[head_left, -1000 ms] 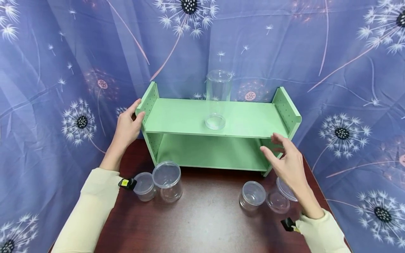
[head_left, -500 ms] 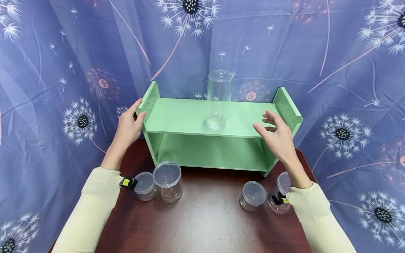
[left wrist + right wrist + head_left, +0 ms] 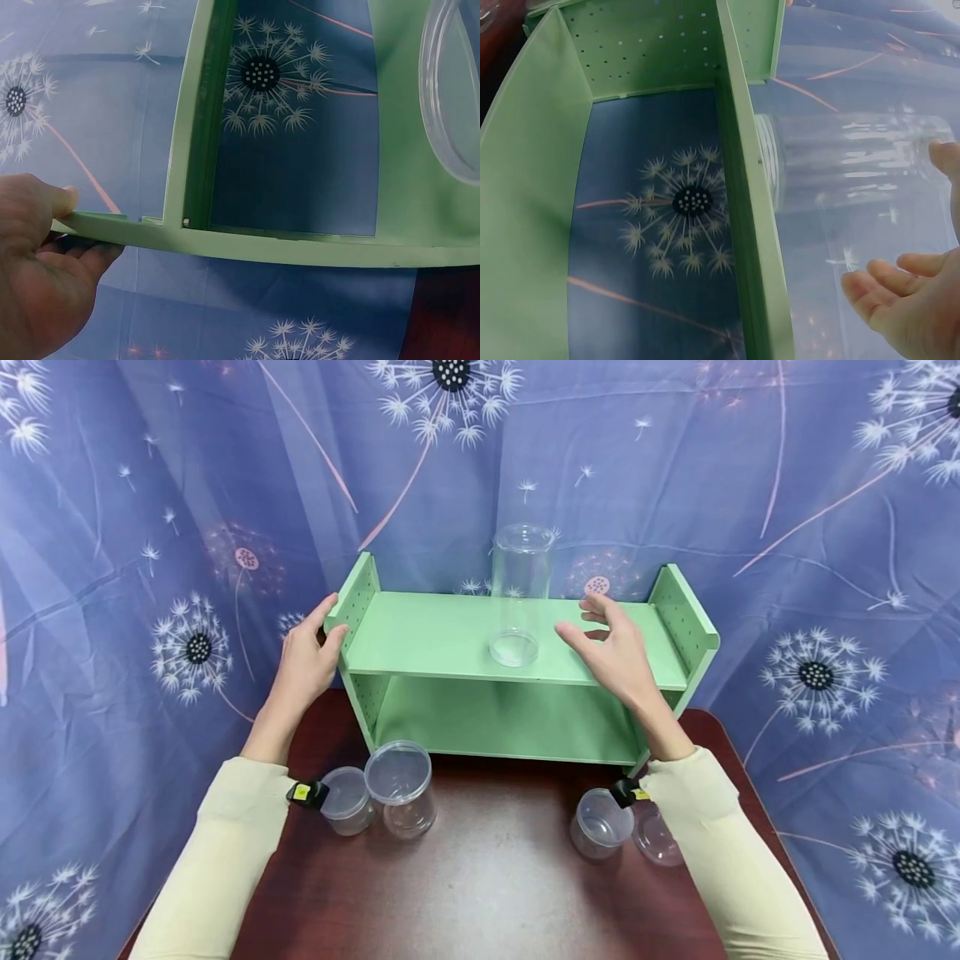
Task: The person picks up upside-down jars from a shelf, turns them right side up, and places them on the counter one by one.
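A light green two-tier shelf (image 3: pixel 435 627) stands at the back of the table. Its left side panel is gripped near the top by my left hand (image 3: pixel 303 664), thumb on the inner face and fingers around the outside in the left wrist view. On the upper board a tall clear cylindrical jar (image 3: pixel 521 572) stands upright, a little right of centre. My right hand (image 3: pixel 617 652) is just to the right of this jar, thumb and fingers spread apart with nothing between them. In the right wrist view its fingertips (image 3: pixel 861 289) point toward the clear jar (image 3: pixel 847 161).
Two clear lidded jars, a short one (image 3: pixel 347 806) and a taller one (image 3: pixel 399 777), sit front left of the shelf. Another short jar (image 3: pixel 602 827) is at front right, beside a clear container (image 3: pixel 657 839) partly hidden by the right sleeve (image 3: pixel 697 802). A patterned curtain (image 3: pixel 187 510) hangs behind.
My right hand has moved left and up from the shelf's right end to beside the tall jar. The left hand has stayed on the side panel.
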`<state>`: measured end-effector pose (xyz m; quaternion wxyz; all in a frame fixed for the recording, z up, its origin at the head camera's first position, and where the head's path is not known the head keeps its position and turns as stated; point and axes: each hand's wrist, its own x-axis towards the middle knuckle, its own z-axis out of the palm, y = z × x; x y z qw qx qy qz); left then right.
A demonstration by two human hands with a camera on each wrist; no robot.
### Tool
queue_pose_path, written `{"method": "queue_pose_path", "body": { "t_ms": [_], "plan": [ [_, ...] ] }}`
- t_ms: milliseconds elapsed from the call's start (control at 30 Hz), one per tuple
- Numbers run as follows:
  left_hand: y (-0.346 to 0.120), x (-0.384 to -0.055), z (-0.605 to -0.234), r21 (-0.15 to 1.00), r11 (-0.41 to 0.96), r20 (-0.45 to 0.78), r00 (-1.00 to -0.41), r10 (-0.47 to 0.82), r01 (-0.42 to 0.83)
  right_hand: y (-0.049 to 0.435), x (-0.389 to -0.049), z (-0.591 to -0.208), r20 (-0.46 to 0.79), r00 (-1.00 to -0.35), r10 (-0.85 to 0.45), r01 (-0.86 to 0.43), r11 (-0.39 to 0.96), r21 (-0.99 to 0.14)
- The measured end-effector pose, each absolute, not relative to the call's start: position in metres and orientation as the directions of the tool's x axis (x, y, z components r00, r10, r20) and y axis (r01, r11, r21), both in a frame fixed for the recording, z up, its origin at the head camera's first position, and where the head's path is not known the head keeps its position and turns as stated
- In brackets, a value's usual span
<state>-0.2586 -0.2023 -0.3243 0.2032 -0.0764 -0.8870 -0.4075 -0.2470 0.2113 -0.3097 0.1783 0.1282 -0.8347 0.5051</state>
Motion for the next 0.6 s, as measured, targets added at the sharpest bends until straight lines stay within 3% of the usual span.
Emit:
{"method": "queue_pose_path", "body": {
  "t_ms": [600],
  "plan": [
    [-0.203, -0.259, -0.325, 0.702, 0.633, 0.44, -0.898, -0.024, 0.327, 0.165, -0.282, -0.283, 0.352, -0.934, -0.062, -0.344, 0.422, -0.839]
  ]
}}
